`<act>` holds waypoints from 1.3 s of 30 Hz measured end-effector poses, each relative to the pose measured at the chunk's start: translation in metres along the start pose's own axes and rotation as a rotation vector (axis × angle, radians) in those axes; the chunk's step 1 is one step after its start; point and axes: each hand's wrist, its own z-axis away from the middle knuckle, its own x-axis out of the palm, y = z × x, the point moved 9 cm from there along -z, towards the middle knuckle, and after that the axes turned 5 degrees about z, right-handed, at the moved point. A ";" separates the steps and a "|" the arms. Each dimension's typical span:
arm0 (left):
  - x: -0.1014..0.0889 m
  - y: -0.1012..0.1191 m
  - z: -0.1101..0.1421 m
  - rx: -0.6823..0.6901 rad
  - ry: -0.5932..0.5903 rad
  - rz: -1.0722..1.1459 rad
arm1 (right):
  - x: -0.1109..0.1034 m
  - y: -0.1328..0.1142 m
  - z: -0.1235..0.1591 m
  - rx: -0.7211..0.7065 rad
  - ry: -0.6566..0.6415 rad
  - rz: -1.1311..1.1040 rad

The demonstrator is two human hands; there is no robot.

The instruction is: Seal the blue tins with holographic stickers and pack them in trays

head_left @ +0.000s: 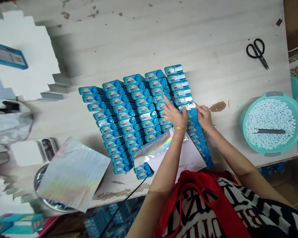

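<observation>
Several columns of small blue boxes [127,114] stand upright on the table, their printed ends facing up. My left hand [175,114] is over the right-hand columns, index finger stretched out and thumb beside a box end with a shiny sticker [188,106]. At the other edge of that same box is my right hand [204,116], its fingertips touching or very near the sticker. Neither hand visibly grasps anything. Shiny strips cover the upper box ends of the rightmost column [176,77]. Beneath my left forearm lie a rainbow-reflective sheet [152,148] and white backing paper [192,157], partly covering the boxes.
Black scissors [257,53] lie at the back right. A turquoise basin [243,122] holds pale blue pellets and dark tweezers [270,131]. To the left, another reflective sheet [74,175] rests over a metal bowl [37,180], near stacked white cards [27,53] and a white device [27,152].
</observation>
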 end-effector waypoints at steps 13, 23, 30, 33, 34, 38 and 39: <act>-0.040 0.000 0.028 0.070 -0.035 0.845 | -0.037 -0.024 0.017 0.369 -0.017 -0.678; -0.013 -0.004 0.042 -0.225 -0.109 1.007 | -0.045 -0.013 0.028 0.462 0.175 -0.726; -0.007 -0.004 0.047 -0.328 -0.170 0.992 | -0.026 -0.020 0.033 0.497 -0.010 -0.862; -0.006 -0.014 0.046 -0.268 -0.109 0.924 | -0.032 -0.020 0.030 0.410 0.051 -0.801; -0.009 -0.015 0.044 -0.211 -0.075 0.870 | -0.035 -0.020 0.029 0.377 0.068 -0.748; -0.015 -0.012 0.038 0.003 0.021 0.574 | -0.045 -0.019 0.022 0.244 0.126 -0.494; -0.014 -0.011 0.037 0.020 0.025 0.508 | -0.045 -0.019 0.020 0.218 0.133 -0.434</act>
